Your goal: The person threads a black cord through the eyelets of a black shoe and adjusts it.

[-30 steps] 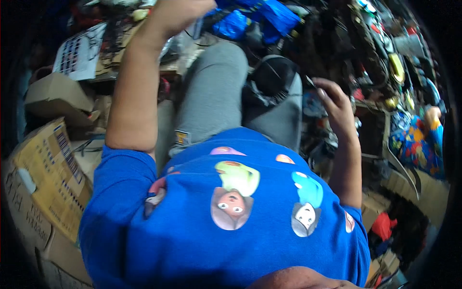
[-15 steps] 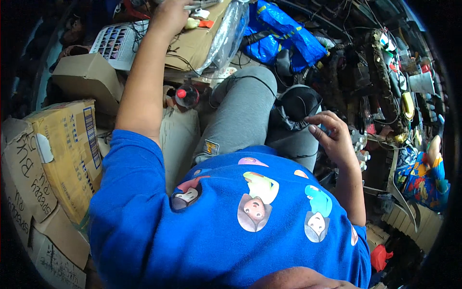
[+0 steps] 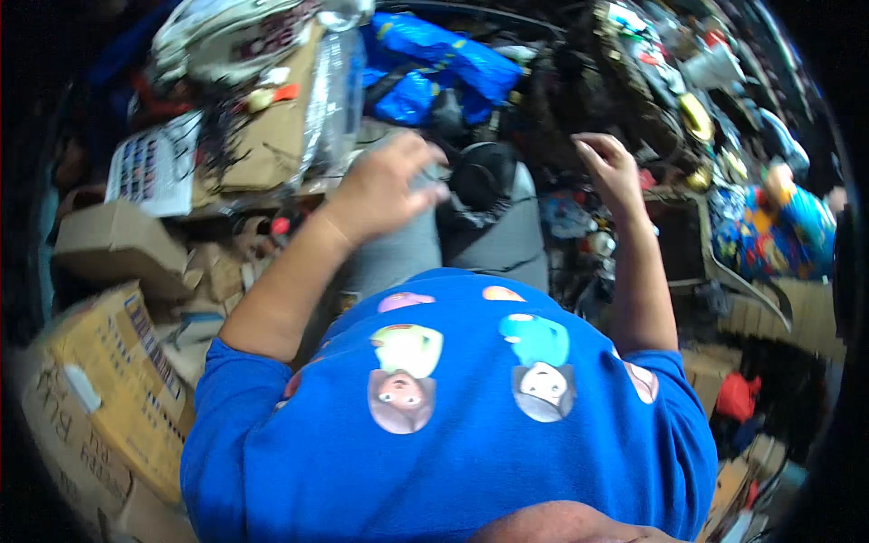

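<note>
My left hand (image 3: 389, 185) hovers over my left thigh, smeared by motion, with a gap between thumb and fingers. Nothing shows in it. On the right, my right hand (image 3: 611, 172) is raised beyond my right knee, thumb and fingertips pressed together in a pinch. Whatever those fingertips may hold is too small to make out. Between the two hands, a black rounded item (image 3: 480, 176) with a gathered, shiny edge rests on my right leg, touched by neither hand. A thin dark cord (image 3: 516, 267) crosses the grey trousers below it.
Ahead on the left lies flat cardboard (image 3: 267, 149) beside clear plastic wrap (image 3: 330, 90) and a white basket (image 3: 158, 163). Cardboard boxes (image 3: 118, 244) stack at left, near a red-capped bottle (image 3: 280, 225). A blue bag (image 3: 444, 68) lies ahead; clutter fills the right side.
My left hand has come back from the far cardboard to above my lap, without the silvery tool it held. My right hand has moved away from the black item. The view has shifted.
</note>
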Tool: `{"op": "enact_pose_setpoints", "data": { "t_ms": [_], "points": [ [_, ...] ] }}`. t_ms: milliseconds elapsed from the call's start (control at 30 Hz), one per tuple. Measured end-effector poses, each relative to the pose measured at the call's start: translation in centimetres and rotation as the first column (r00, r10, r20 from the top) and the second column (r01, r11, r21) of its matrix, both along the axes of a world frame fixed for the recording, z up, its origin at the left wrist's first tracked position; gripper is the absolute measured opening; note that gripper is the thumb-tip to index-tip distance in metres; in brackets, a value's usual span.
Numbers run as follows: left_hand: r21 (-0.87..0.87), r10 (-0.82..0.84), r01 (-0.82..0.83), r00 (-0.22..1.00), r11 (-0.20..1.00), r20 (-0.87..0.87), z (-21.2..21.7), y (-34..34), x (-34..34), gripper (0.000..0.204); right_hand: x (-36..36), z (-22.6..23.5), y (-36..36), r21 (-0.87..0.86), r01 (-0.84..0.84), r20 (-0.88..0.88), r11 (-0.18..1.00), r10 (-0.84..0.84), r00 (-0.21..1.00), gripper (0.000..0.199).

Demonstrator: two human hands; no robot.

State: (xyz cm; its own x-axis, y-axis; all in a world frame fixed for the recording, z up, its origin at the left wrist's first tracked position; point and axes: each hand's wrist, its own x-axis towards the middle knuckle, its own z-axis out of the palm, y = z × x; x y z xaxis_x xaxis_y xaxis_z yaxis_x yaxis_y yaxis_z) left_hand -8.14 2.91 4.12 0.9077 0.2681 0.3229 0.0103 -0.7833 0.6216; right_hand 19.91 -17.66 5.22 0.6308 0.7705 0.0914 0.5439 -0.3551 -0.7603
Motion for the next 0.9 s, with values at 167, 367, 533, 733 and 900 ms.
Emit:
{"op": "enact_pose_setpoints", "data": {
  "t_ms": [167,367,533,733,900],
  "points": [
    [0.239,-0.170,0.252,0.933,0.938,-0.316,-3.7,-5.4,3.6,0.049,3.1,1.4,-1.7,0.099,0.197,0.299,0.975,-0.218,0.929,0.017],
    [0.127,-0.222,0.243,0.962,0.962,-0.158,-5.1,-5.2,4.6,0.034,10.7,5.1,-2.8,0.161,0.326,0.659,0.932,-0.347,0.667,0.023],
    [0.229,-0.136,0.162,0.983,0.960,-0.125,-4.2,-6.7,6.8,0.031,16.0,6.3,1.2,-0.230,0.480,0.814,0.847,-0.103,0.571,0.038],
    [0.186,-0.003,0.007,1.000,0.982,-0.020,-4.7,-5.4,9.2,0.029,14.0,9.5,2.9,-0.567,0.446,0.679,0.692,0.087,0.729,0.038],
    [0.164,-0.143,0.139,0.990,0.977,0.013,-5.6,-5.5,11.3,0.023,17.1,8.2,-4.6,-0.298,0.268,0.537,0.916,-0.072,0.841,0.037]
  ]
}}
